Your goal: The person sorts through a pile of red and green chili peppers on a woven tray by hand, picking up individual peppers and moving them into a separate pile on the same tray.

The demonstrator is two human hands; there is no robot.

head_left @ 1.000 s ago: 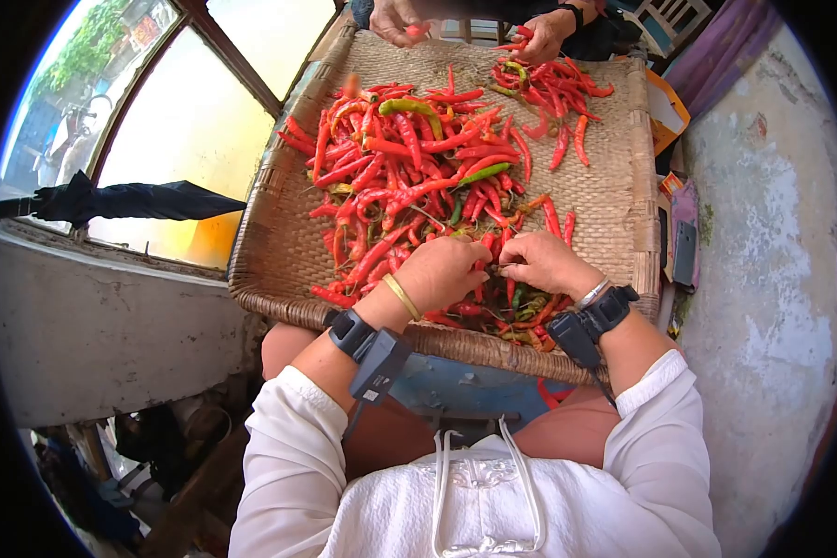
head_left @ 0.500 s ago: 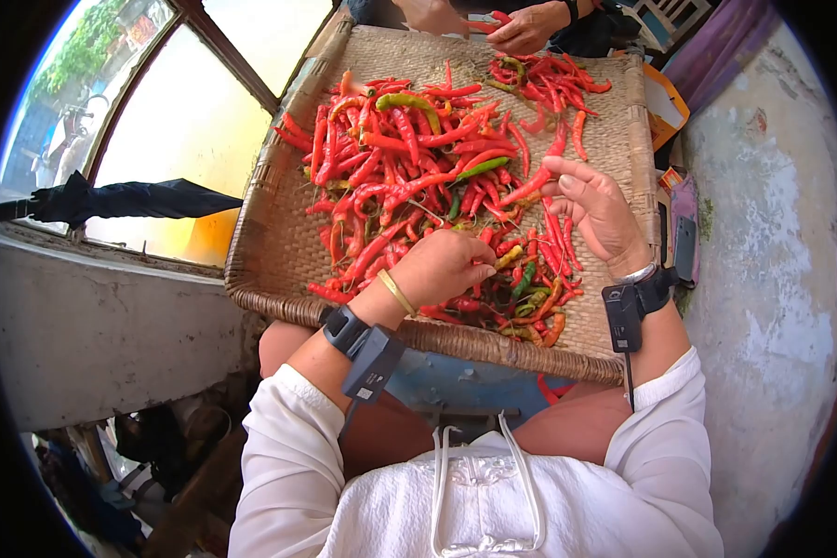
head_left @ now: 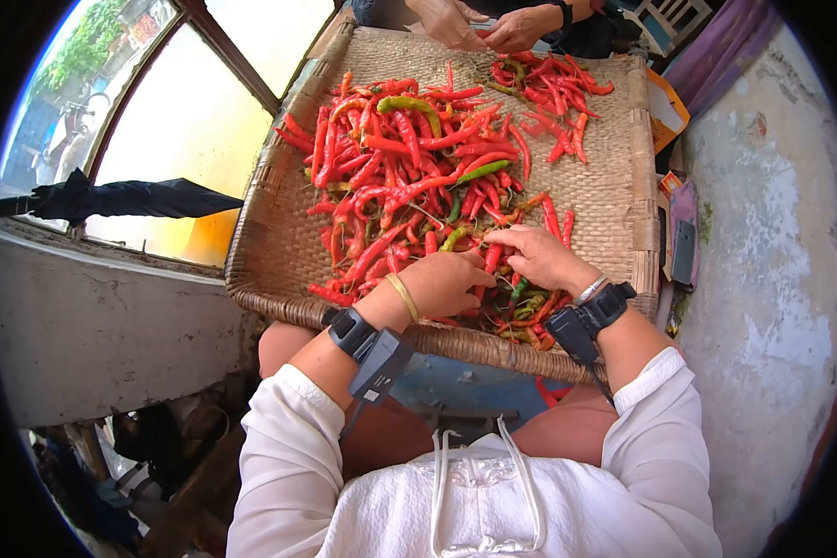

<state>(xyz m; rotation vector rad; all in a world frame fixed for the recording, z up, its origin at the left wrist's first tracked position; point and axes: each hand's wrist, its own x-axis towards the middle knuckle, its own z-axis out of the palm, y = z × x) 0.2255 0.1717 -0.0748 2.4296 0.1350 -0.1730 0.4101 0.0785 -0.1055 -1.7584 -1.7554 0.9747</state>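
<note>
A large heap of red chili peppers (head_left: pixel 391 158), with a few green and yellowish ones mixed in, lies in a shallow woven basket (head_left: pixel 614 205). My left hand (head_left: pixel 442 285) is over the near part of the heap, its bent fingers a little apart among the peppers. Close beside it, my right hand (head_left: pixel 546 259) reaches in from the right, with thumb and fingers apart around a red chili pepper (head_left: pixel 493 257). Whether its fingers grip that pepper is not clear. Green and dark peppers (head_left: pixel 528 305) lie just below both hands.
A smaller pile of red chili peppers (head_left: pixel 558 88) sits at the basket's far right. Another person's hands (head_left: pixel 493 26) meet over the far rim. A folded black umbrella (head_left: pixel 149 199) lies by the window at left. A phone (head_left: pixel 684 251) stands near the right wall.
My right hand has come down and left from the basket's right side to the near peppers. The red chili peppers by its fingers have joined the smaller pile. My left fingers have spread slightly.
</note>
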